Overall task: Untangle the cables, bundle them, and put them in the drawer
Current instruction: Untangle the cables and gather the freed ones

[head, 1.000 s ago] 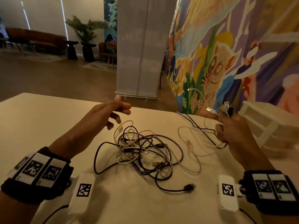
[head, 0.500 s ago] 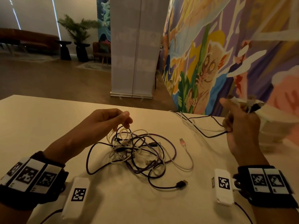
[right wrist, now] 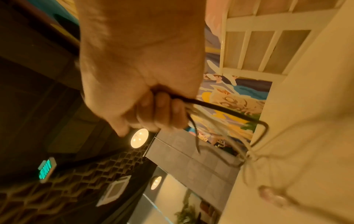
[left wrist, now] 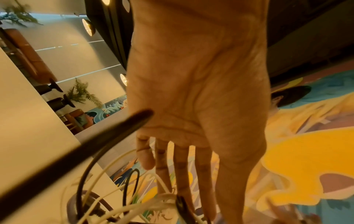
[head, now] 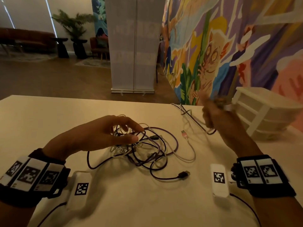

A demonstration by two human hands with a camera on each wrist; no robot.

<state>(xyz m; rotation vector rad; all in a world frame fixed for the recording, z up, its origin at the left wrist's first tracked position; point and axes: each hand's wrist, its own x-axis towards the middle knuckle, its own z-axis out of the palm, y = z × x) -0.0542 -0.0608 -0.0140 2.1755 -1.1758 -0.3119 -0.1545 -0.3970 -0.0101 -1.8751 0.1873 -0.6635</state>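
A tangle of black, purple and white cables lies in the middle of the table. My left hand hovers over its left part with fingers stretched out and loose among the top loops; in the left wrist view the straight fingers hang between white and black strands. My right hand, blurred, is raised at the right and grips a black cable and a white cable in a fist. These strands trail back to the table.
A white drawer unit stands on the table's right side, just beyond my right hand. A pink-tipped plug and a black USB plug lie loose beside the tangle. A mural wall runs behind the table's right edge.
My left hand has gone from a pinch above the tangle to spread fingers lowered into its loops. My right hand still holds its cables, shifted a little lower near the drawer unit.
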